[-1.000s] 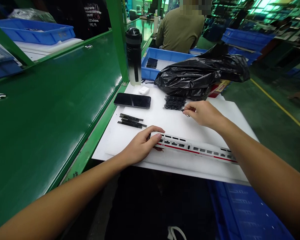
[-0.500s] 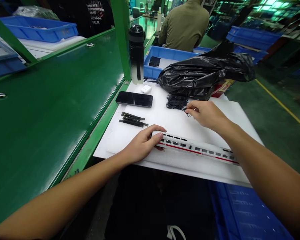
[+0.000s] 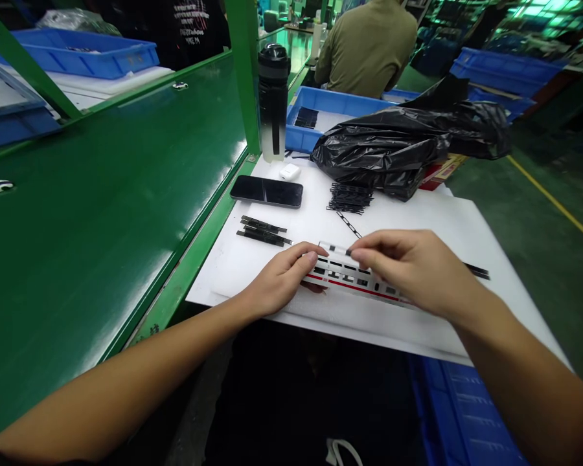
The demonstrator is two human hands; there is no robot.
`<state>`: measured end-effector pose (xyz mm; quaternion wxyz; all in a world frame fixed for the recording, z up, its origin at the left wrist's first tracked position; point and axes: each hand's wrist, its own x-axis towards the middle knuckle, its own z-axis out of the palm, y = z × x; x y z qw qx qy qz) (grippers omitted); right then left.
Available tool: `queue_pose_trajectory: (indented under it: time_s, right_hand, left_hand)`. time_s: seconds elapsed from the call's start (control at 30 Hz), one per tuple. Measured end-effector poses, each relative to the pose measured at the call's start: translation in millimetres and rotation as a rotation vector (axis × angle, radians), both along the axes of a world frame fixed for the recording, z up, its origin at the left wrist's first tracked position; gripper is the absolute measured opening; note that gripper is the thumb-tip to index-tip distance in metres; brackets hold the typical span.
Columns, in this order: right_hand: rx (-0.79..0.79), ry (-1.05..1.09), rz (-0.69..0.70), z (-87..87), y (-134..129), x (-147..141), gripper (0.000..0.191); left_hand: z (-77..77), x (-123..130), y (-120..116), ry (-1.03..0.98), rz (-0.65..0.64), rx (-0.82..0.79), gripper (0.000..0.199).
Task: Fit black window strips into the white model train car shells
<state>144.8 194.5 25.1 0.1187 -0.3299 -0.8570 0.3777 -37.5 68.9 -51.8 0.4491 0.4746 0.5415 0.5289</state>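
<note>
A green panel [image 3: 102, 220] runs along the person's left side, outside the left hand. Beneath both hands lies the white tabletop [image 3: 466, 226]. Well beyond the hands, another person in an olive shirt [image 3: 369, 48] has their back turned. A crumpled black plastic bag [image 3: 383, 152] lies beyond the right hand, and a blue tray [image 3: 302, 138] sits farther out past the left.

The white train-carriage shell [image 3: 350, 275], with windows and a red stripe, lies slantwise from the left hand to beneath the right. The left hand [image 3: 284, 278] grips its left end, thumb on the near side. The right hand [image 3: 408, 268] reaches over the shell with thumb and forefinger near its far edge; whether they are gripping anything cannot be told.

A dark bottle [image 3: 273, 97] stands upright far beyond the left hand, with a phone [image 3: 266, 191] lying flat nearer to it. A heap of black frames [image 3: 350, 197] lies beyond the gap between the hands. Dark strips [image 3: 262, 232] lie just past the left hand. A single black frame [image 3: 350, 224] rests between the heap and the right fingertips. A small white case [image 3: 290, 171] lies beyond the phone.
</note>
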Motion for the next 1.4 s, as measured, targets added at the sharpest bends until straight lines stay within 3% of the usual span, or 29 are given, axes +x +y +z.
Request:
queue_pose_trajectory:
  time_s: [0.17, 0.63, 0.83, 0.97, 1.17, 1.23, 1.33, 1.4]
  right_hand:
    - [-0.054, -0.023, -0.049, -6.8, -32.2, 10.4, 0.022]
    - [0.151, -0.014, -0.053, -14.0, -38.2, 7.4, 0.014]
    - [0.209, -0.013, -0.071, -15.3, -45.0, 3.1, 0.013]
    - [0.412, -0.040, -0.094, -20.4, -53.5, 1.7, 0.003]
    - [0.870, -0.185, -0.044, -24.7, -47.3, 8.9, 0.028]
    - [0.827, -0.152, -0.014, -25.1, -37.0, 13.5, 0.038]
    - [0.493, -0.159, 0.105, -26.7, -23.7, 18.8, 0.039]
    - [0.349, -0.178, 0.106, -30.0, -20.9, 20.2, 0.034]
  left_hand:
    - [1.2, 0.8, -0.3, 0.020, 0.026, -0.002, 0.035]
    - [0.3, 1.9, -0.8, -0.087, -0.004, -0.028, 0.037]
    - [2.9, 3.4, -2.3, 0.190, 0.072, -0.034, 0.031]
    - [3.0, 4.4, -1.8, 0.290, 0.117, 0.000, 0.026]
    - [3.0, 5.5, -4.2, 0.285, 0.120, 0.003, 0.024]
    - [2.7, 6.0, -5.3, 0.297, 0.123, 0.018, 0.025]
    - [1.6, 6.8, -6.6, 0.310, 0.112, 0.025, 0.026]
    - [0.6, 6.9, -7.2, 0.303, 0.087, 0.014, 0.027]
